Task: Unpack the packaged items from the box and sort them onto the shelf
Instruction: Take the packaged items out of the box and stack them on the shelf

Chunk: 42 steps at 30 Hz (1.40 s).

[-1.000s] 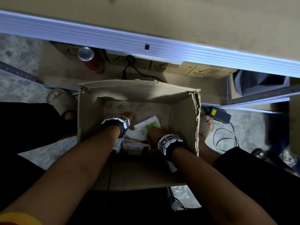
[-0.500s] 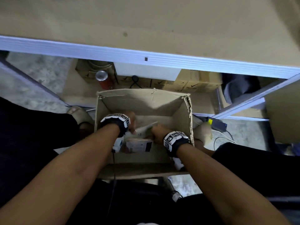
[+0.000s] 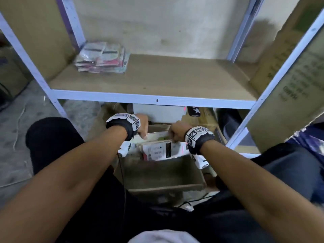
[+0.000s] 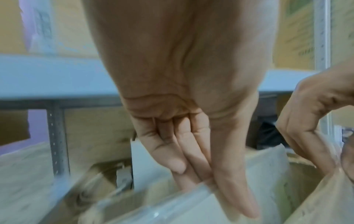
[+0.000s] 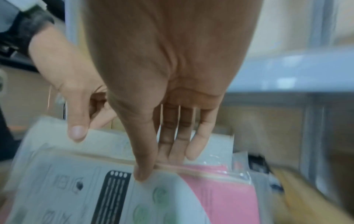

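Both hands hold one bundle of flat plastic-wrapped packets (image 3: 161, 149) upright above the open cardboard box (image 3: 163, 178). My left hand (image 3: 142, 128) pinches the bundle's left top edge, thumb in front and fingers (image 4: 184, 159) behind the packets (image 4: 172, 209). At the right top edge my right hand (image 3: 175, 133) grips it, thumb on the front of the packets (image 5: 124, 194) and fingers (image 5: 189, 145) behind. The front packet is white with a black strip; a pink one lies behind it. On the wooden shelf board (image 3: 166, 79), a stack of similar packets (image 3: 101, 58) lies at the back left.
White metal uprights (image 3: 35, 67) frame the shelf on both sides. A white box (image 3: 157, 113) and brown cartons sit under the shelf board. Large cardboard boxes (image 3: 289, 85) stand at the right. The person's dark-clothed knees flank the box on the concrete floor (image 3: 14, 137).
Both hands have lifted the bundle of packets from the bottom of the box to above its rim. The head view has tilted up, so the shelf board and its stack now show.
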Each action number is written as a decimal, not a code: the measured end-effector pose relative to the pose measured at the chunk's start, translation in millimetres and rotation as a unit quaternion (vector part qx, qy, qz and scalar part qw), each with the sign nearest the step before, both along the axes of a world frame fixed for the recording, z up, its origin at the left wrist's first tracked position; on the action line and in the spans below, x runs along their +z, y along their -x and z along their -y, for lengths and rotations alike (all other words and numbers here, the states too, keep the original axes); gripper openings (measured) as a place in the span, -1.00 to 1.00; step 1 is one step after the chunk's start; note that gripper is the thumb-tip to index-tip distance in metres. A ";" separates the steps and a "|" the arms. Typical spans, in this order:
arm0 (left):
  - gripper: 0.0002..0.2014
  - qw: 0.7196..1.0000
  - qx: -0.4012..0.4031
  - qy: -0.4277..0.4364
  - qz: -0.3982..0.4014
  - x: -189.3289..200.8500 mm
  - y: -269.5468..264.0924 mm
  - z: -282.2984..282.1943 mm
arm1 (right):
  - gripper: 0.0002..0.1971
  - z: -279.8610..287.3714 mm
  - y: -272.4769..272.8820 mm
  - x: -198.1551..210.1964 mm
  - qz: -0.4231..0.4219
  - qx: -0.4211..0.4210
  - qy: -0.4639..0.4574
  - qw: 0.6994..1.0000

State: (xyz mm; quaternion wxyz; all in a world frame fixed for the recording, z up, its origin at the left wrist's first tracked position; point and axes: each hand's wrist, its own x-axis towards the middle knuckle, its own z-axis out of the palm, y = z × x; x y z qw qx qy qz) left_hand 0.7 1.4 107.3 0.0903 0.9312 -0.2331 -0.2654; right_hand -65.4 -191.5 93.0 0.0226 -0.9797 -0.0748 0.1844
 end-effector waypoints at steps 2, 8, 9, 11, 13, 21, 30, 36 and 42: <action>-0.71 1.000 -0.004 0.004 0.031 31.0 2.6 -0.7 | -0.76 -0.8 2.9 32.1 0.029 0.004 0.001 1.000; -0.64 0.993 -0.009 0.020 0.116 122.2 7.7 0.4 | -0.80 4.4 12.5 118.6 0.105 0.009 -0.012 0.994; -0.62 0.991 -0.010 0.027 0.127 135.5 9.4 0.8 | -0.77 5.7 13.6 132.0 0.116 0.010 -0.010 0.993; -0.53 0.988 -0.019 0.027 0.148 161.1 14.0 1.8 | -0.73 9.2 15.7 158.6 0.138 0.008 -0.013 0.990; -0.63 0.985 -0.020 0.036 0.168 185.1 14.4 1.6 | -0.76 14.9 17.5 184.2 0.162 0.004 -0.016 0.987; -0.80 0.956 0.041 0.137 0.256 252.4 -13.5 -16.3 | -0.83 56.6 7.4 253.5 0.250 -0.021 -0.048 0.967; -0.84 0.923 0.173 0.286 0.191 237.9 -87.3 -35.5 | -0.86 105.6 -44.3 229.8 0.252 -0.123 -0.166 0.945; -0.62 0.886 0.279 0.366 0.051 152.0 -136.7 -22.8 | -0.81 111.8 -95.1 160.8 0.180 -0.196 -0.366 0.892; -0.73 0.867 0.298 0.398 0.042 115.6 -175.9 -17.3 | -0.91 86.6 -149.2 129.0 0.117 -0.265 -0.563 0.774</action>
